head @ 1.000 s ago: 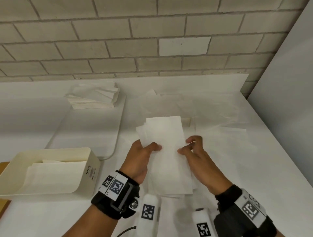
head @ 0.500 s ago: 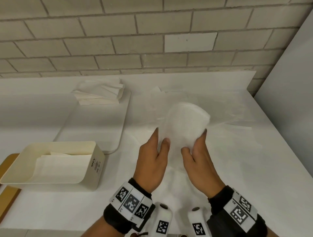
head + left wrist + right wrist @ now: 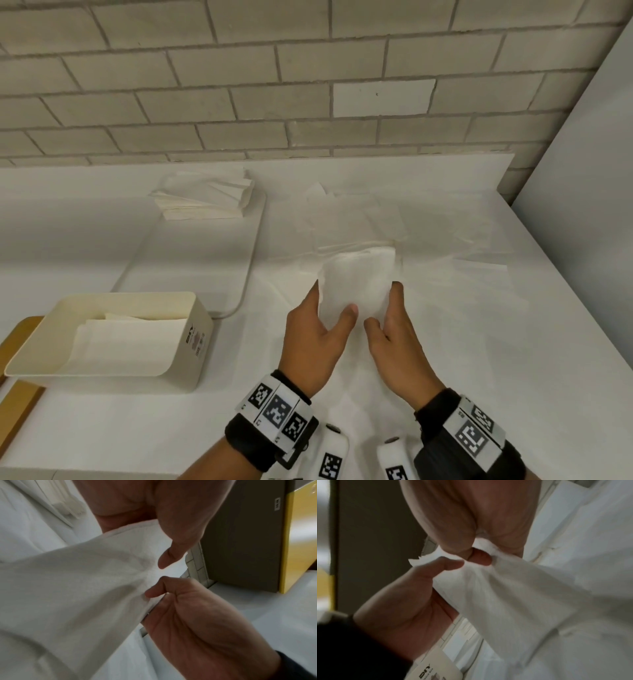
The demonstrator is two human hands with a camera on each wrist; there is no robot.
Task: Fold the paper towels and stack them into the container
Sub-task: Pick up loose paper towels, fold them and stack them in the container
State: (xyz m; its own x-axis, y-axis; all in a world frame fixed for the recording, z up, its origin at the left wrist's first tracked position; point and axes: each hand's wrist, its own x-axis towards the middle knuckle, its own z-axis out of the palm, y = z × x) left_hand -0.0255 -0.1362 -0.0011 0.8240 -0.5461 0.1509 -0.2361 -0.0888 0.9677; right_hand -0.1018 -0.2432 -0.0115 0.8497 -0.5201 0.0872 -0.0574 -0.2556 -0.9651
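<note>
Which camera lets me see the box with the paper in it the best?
The head view. It shows the whole cream container with folded paper towels inside, on the table left of the hands. The right wrist view catches only a labelled corner. The left wrist view doesn't show it.

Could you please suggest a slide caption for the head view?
Both hands, left and right, pinch a paper towel mid-fold above the table, cream container waiting left.
</note>
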